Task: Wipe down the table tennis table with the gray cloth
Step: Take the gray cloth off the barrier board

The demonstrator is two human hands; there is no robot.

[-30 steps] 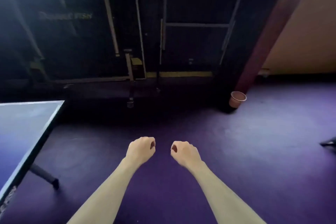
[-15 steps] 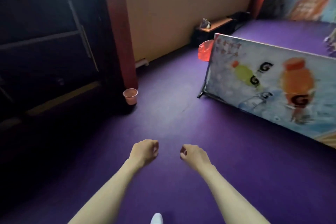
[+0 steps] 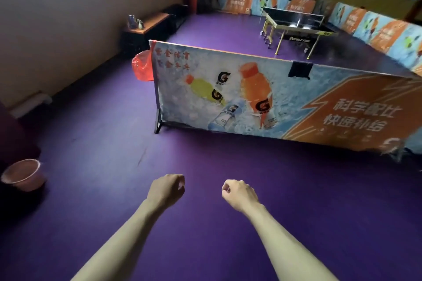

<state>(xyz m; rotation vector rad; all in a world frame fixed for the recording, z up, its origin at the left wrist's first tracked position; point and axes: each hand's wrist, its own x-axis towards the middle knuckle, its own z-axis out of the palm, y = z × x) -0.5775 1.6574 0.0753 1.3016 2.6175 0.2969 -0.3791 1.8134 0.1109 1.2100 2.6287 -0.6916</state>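
View swings right: barrier (image 3: 262,98) now fills middle, cup (image 3: 22,178) slides to its far left, second table (image 3: 294,23) appears beyond barrier. Dark cloth (image 3: 299,70) hangs over barrier top edge, likely gray cloth. Left hand (image 3: 166,190), right hand (image 3: 238,194) curled, holding nothing, well short of barrier. Risk: reach for cloth tips light barrier.

- I'm looking into an indoor table tennis hall: purple sports flooring (image 3: 109,143) runs wall to wall.
- 1 table tennis table (image 3: 296,21) stands far right.
- Sports-drink court barriers (image 3: 262,98) fence the playing areas, 1 near, more around the far court.
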